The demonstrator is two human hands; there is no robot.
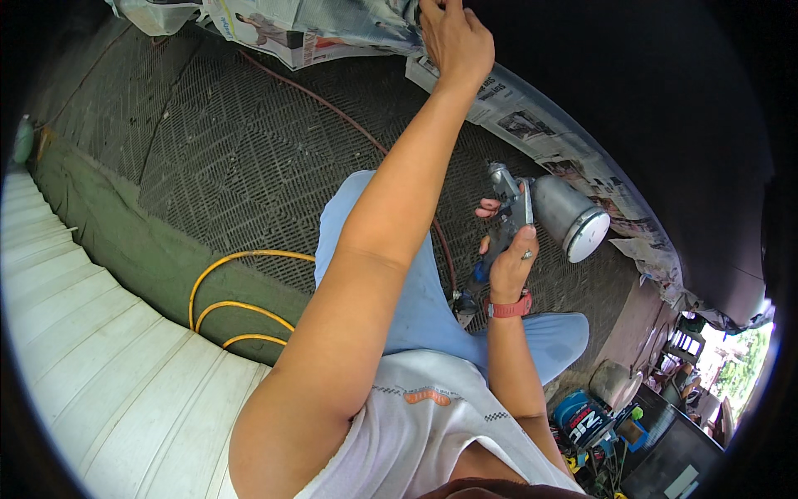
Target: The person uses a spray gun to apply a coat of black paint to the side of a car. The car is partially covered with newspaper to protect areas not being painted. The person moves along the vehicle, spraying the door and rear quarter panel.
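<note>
My right hand [511,266], with a red watch on the wrist, is closed around the handle of a metal spray gun [517,208]. Its grey cup [565,208] with a whitish end sticks out to the right. Below the handle is a blue fitting, close to a dark reddish hose [332,108]. My left arm stretches far forward. The left hand [459,50] is at the top edge, against newspaper sheets [341,25] beside a large dark panel [632,75]. Its fingertips are cut off by the picture's edge, so its grip is hidden.
More newspaper [532,125] lines the dark panel's curved lower edge. Ribbed dark matting [224,133] covers the floor. At left are a yellow hose [224,259], green cloth [125,208] and a white slatted surface [100,349]. A blue-and-black container [582,416] stands among clutter at lower right.
</note>
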